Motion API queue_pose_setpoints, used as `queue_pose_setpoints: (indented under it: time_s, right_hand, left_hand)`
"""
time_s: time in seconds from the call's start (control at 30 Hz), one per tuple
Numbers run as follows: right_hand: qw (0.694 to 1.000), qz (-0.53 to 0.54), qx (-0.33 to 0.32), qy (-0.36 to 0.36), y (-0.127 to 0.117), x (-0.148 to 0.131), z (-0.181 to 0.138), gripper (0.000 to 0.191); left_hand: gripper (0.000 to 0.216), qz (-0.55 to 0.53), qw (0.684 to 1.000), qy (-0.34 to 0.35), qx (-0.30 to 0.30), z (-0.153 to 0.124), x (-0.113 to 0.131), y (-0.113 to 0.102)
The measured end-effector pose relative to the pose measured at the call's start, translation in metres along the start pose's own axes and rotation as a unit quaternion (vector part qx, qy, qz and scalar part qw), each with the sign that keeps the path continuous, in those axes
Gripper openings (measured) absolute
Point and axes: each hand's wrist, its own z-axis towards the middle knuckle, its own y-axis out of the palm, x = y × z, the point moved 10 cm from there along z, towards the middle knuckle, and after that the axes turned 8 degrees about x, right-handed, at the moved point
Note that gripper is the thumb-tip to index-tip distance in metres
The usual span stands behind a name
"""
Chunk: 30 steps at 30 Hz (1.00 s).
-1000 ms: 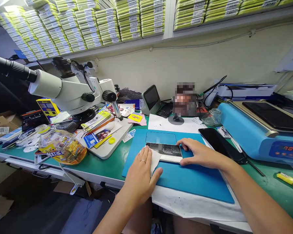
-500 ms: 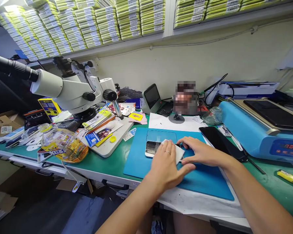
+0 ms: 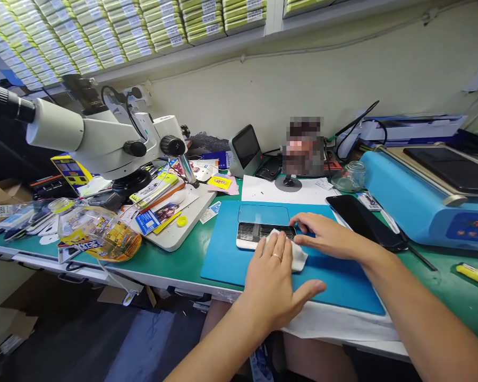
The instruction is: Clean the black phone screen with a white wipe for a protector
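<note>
A white-edged smartphone (image 3: 245,233) with a dark, reflecting face lies flat on the blue mat (image 3: 231,260). My left hand (image 3: 271,270), palm down with its thumb stretched out, holds a folded white wipe (image 3: 298,258) under its fingers against the phone's near edge. The wipe partly hides that edge. At the phone's right end, my right hand (image 3: 318,233) grips it between curled fingers and thumb. Just behind the phone lies a thin, clear sheet with a dark outline (image 3: 263,213), shaped like a phone screen.
A larger black phone (image 3: 364,220) lies right of the mat, beside a blue machine (image 3: 406,196) with a red display. On the left stand a microscope (image 3: 103,143) and a plastic jar (image 3: 99,233). A glass jar (image 3: 352,178) is behind.
My left hand and the wipe have slid towards me, uncovering more of the phone's face. My right hand stays at the phone's right end. The camera view has shifted slightly.
</note>
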Motion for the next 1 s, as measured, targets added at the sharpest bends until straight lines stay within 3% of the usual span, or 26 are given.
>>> queue_pose_setpoints:
  time_s: [0.17, 0.4, 0.63, 0.77, 1.0]
  right_hand:
    - [0.999, 0.037, 0.032, 0.014, -0.003, 0.002, 0.003, 0.071]
    - [0.998, 0.032, 0.039, 0.024, -0.006, 0.001, 0.001, 0.075]
    - [0.997, 0.039, 0.044, 0.039, -0.007, 0.004, 0.001, 0.071]
    - [0.997, 0.033, 0.044, 0.054, -0.007, 0.006, 0.0, 0.065]
    - [0.994, 0.031, 0.095, 0.041, -0.015, 0.005, 0.005, 0.055]
  left_hand:
    - [0.1, -0.007, 1.0, -0.002, 0.003, 0.032, 0.012, 0.005]
    - [0.09, -0.033, 0.999, 0.013, 0.004, -0.007, 0.007, -0.003]
    - [0.066, 0.055, 0.995, -0.024, 0.079, -0.018, -0.064, -0.034]
    - [0.031, -0.003, 0.991, 0.023, 0.132, -0.014, -0.086, -0.048]
    - [0.018, -0.032, 0.985, 0.04, 0.167, -0.011, -0.125, -0.075]
